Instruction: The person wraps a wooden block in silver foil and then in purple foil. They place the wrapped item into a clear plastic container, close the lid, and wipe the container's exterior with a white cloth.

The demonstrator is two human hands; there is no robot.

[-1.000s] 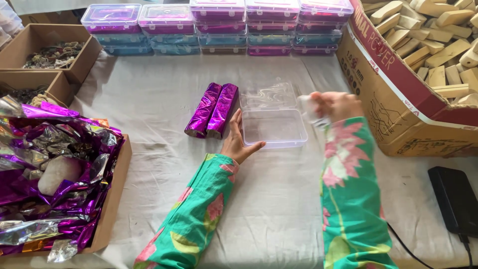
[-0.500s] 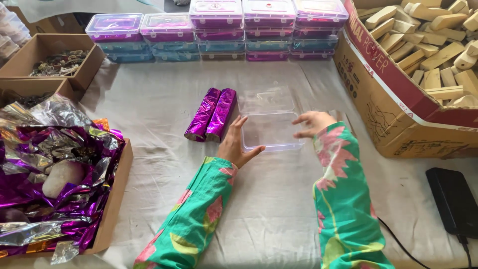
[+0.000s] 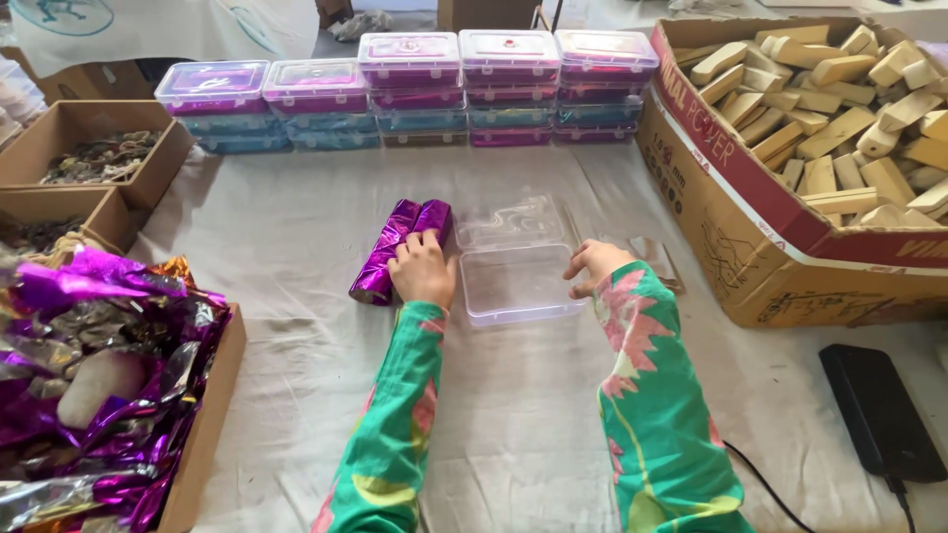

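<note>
An open, clear plastic hinged box [image 3: 518,281] lies mid-desk on the grey cloth-covered desk [image 3: 296,227]. The left hand [image 3: 425,268] rests loosely curled on two purple foil-wrapped rolls [image 3: 395,247] just left of the box. The right hand [image 3: 595,265], fingers bent, touches the box's right edge, gripping nothing.

There are two purple foil rolls [image 3: 400,249], one open clear box [image 3: 517,279], two hands, three cardboard boxes on the left, one big carton [image 3: 750,237] of wooden blocks, one black power bank [image 3: 882,410].
</note>
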